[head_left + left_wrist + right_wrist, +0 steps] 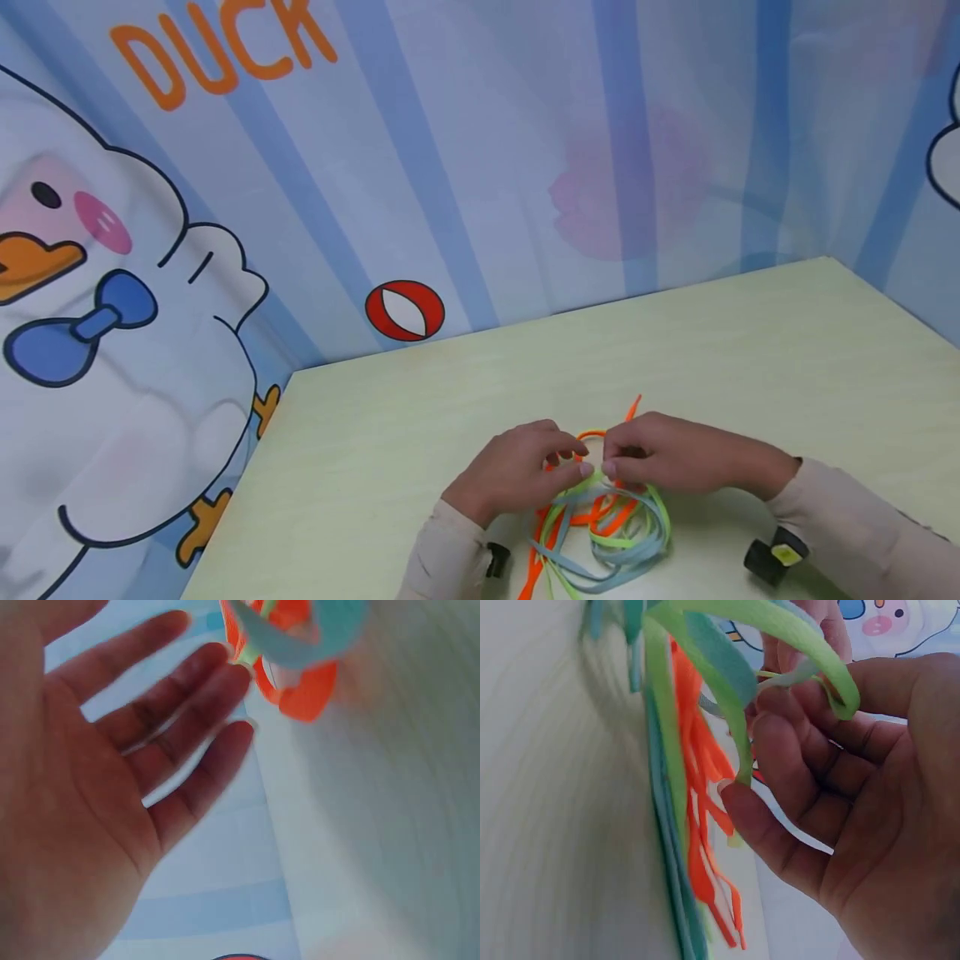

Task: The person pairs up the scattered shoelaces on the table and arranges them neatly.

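A tangled heap of flat laces (633, 567) in orange, lime green and grey-blue lies on the table. Over its left side, my left hand (517, 467) has its fingertips and thumb tip right at the upper laces. In the left wrist view, the fingers of that hand (165, 727) are fairly straight and the palm shows. From the other side, my right hand (675, 454) pinches a lime green lace (799, 634) between thumb and curled index finger. Orange laces (694, 750) hang below in the right wrist view.
The pale wooden table (390, 450) meets a blue striped backdrop (480, 167) along its far and left edges. A printed duck (135, 450) and a red ball print (405, 310) decorate the backdrop. Black wrist devices (768, 560) sit under both sleeves.
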Demonstrator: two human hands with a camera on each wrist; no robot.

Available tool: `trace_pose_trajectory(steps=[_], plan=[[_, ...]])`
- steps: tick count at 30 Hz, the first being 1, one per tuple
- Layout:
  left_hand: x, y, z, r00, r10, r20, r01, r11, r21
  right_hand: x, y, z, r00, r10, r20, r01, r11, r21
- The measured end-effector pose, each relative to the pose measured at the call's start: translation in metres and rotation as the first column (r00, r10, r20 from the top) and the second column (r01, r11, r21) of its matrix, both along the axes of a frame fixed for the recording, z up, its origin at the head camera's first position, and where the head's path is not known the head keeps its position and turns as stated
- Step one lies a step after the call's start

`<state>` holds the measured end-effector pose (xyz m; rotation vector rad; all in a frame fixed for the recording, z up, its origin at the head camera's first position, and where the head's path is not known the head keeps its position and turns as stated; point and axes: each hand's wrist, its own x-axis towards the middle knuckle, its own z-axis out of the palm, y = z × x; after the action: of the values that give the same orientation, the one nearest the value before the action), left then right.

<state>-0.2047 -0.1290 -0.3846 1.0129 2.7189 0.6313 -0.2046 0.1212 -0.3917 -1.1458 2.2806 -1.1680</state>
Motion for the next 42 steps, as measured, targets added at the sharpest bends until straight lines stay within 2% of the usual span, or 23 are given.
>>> trace_pose_trajectory(steps=[3, 6, 10, 17, 22, 26, 28, 30, 34, 36, 38, 42], plan=[[0.000, 0.000, 0.000, 0.998, -0.054, 0.019, 0.052, 0.993, 0.104, 0.001, -0.001, 0.004, 1.000, 0.008, 0.017, -0.008, 0.999, -0.039], [0.000, 0.000, 0.000, 0.993, -0.108, 0.039, 0.098, 0.974, 0.203, 0.002, -0.002, 0.008, 0.999, 0.005, 0.044, -0.002, 0.998, -0.068], [0.001, 0.002, -0.001, 0.985, -0.158, 0.067, 0.133, 0.949, 0.284, 0.004, -0.002, 0.013, 0.997, 0.018, 0.079, -0.009, 0.995, -0.102], [0.004, 0.004, 0.000, 0.975, -0.158, 0.157, 0.095, 0.933, 0.348, 0.007, -0.001, 0.016, 0.990, 0.077, 0.122, -0.053, 0.980, -0.190], [0.006, 0.005, 0.002, 0.962, -0.184, 0.200, 0.092, 0.913, 0.398, 0.010, -0.002, 0.020, 0.982, 0.122, 0.141, -0.081, 0.960, -0.267], [0.009, 0.005, 0.005, 0.954, -0.190, 0.230, 0.081, 0.908, 0.411, 0.013, -0.002, 0.024, 0.983, 0.105, 0.151, -0.055, 0.952, -0.300], [0.010, 0.006, 0.007, 0.944, -0.206, 0.257, 0.079, 0.900, 0.429, 0.014, -0.002, 0.027, 0.984, 0.083, 0.161, -0.030, 0.951, -0.306], [0.011, 0.006, 0.009, 0.921, -0.244, 0.304, 0.077, 0.878, 0.472, 0.015, -0.002, 0.029, 0.986, 0.059, 0.157, -0.008, 0.951, -0.309], [0.013, 0.007, 0.012, 0.869, -0.333, 0.366, 0.072, 0.817, 0.572, 0.015, -0.001, 0.031, 0.990, 0.028, 0.141, 0.018, 0.948, -0.317], [0.013, 0.007, 0.013, 0.869, -0.343, 0.355, 0.065, 0.793, 0.606, 0.016, -0.001, 0.033, 0.992, 0.014, 0.128, 0.029, 0.946, -0.323], [0.013, 0.006, 0.012, 0.882, -0.341, 0.325, 0.062, 0.769, 0.637, 0.016, 0.000, 0.034, 0.993, 0.000, 0.115, 0.039, 0.942, -0.334], [0.011, 0.005, 0.011, 0.901, -0.328, 0.283, 0.031, 0.700, 0.713, 0.017, 0.002, 0.038, 0.995, -0.046, 0.089, 0.076, 0.929, -0.362]])
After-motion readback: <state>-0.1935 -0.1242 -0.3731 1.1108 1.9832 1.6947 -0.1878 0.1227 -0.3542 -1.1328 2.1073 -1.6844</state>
